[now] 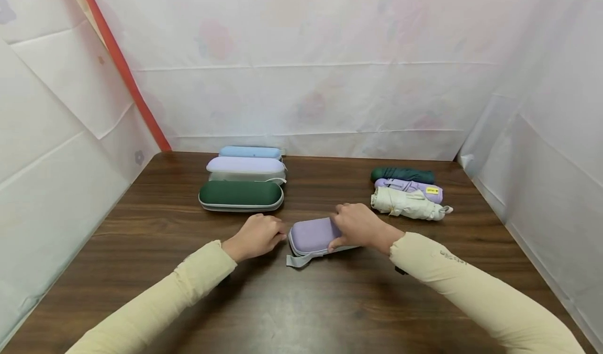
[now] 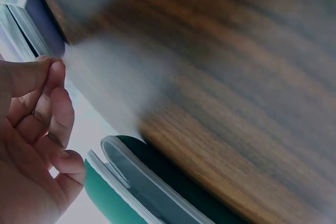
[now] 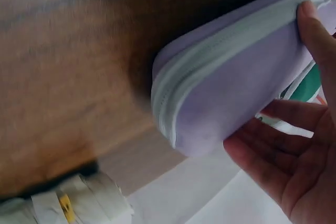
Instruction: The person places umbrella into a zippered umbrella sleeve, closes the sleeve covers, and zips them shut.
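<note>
— What do you have on the fingers?
— From my screen, the person's right hand [image 1: 359,225] spans the soft purple oblong zip case [image 1: 313,235], thumb on the near side and fingers parted round the far side; I'd call that a grip. The left hand [image 1: 258,236] is loosely curled beside the case's left end, thumb tip against the index finger, and I see the two of them holding nothing.

— And how does the case lie?
— On the dark wood-grain surface [image 1: 301,312], between the hands. I read its long axis as running left to right, the right end tipped slightly away from the person. A flat grey fabric strap [image 1: 301,260] sticks out at the near left corner.

— What's around it?
— Beyond the left hand I count three cases in a row: a dark green oval one [image 1: 240,194] nearest, then a pale lavender one [image 1: 245,164], then a light blue one [image 1: 249,152]. Past the right hand lie three folded umbrellas: cream [image 1: 405,203], lavender with a yellow tag [image 1: 400,185], dark green [image 1: 405,175] at the back.

— Anything blocking your view?
— The right hand — it hides much of the purple case's right half from the head camera.
</note>
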Action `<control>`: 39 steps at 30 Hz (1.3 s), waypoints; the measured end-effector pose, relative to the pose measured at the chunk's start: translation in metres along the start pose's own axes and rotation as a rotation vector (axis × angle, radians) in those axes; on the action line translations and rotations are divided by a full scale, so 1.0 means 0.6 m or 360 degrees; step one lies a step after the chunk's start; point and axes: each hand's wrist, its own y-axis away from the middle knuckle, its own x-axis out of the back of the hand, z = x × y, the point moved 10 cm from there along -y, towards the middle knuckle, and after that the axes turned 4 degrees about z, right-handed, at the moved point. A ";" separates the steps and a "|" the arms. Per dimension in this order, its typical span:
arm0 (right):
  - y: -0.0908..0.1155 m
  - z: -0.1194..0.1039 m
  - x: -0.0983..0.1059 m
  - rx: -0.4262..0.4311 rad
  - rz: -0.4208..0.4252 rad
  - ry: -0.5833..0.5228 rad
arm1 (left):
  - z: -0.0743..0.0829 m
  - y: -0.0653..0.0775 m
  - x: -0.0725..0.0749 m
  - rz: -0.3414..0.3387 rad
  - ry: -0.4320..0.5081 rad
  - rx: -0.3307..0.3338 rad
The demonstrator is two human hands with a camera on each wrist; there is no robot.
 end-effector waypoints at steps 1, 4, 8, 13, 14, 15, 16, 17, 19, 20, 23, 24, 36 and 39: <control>0.003 0.000 0.001 -0.0014 0.0030 0.0005 | 0.001 0.001 0.000 -0.0001 0.0001 -0.0001; 0.009 -0.002 0.005 -0.0054 0.0109 0.0034 | 0.007 0.004 0.001 0.0009 0.0010 -0.0014; 0.015 -0.005 0.008 -0.0106 0.0182 0.0064 | 0.018 0.007 0.004 0.0032 0.0014 -0.0048; 0.020 -0.007 0.008 -0.0144 0.0218 0.0107 | 0.038 0.008 0.004 0.0039 0.0027 -0.0090; 0.020 -0.007 0.008 -0.0150 0.0223 0.0118 | 0.042 0.008 0.003 0.0037 0.0032 -0.0096; 0.021 -0.007 0.008 -0.0154 0.0230 0.0126 | 0.046 0.008 0.002 0.0038 0.0033 -0.0100; 0.021 -0.007 0.009 -0.0158 0.0235 0.0132 | 0.050 0.008 0.001 0.0036 0.0029 -0.0104; 0.022 -0.007 0.009 -0.0160 0.0242 0.0135 | 0.054 0.008 0.000 0.0039 0.0023 -0.0104; 0.022 -0.006 0.009 -0.0161 0.0252 0.0134 | 0.060 0.007 0.000 0.0048 -0.0005 -0.0090; 0.022 -0.006 0.009 -0.0159 0.0254 0.0133 | 0.063 0.007 0.001 0.0060 -0.0028 -0.0080; 0.021 -0.006 0.009 -0.0152 0.0261 0.0126 | 0.073 0.005 0.005 0.0106 -0.0117 -0.0043; 0.021 -0.006 0.010 -0.0152 0.0262 0.0126 | 0.077 0.003 0.007 0.0129 -0.0151 -0.0031; 0.041 0.016 -0.015 -0.0146 0.0146 -0.0132 | 0.063 -0.004 0.012 0.0047 -0.0169 0.0164; 0.065 0.037 -0.027 -0.0194 0.0026 -0.0373 | 0.038 -0.001 0.015 0.0027 -0.0070 0.0267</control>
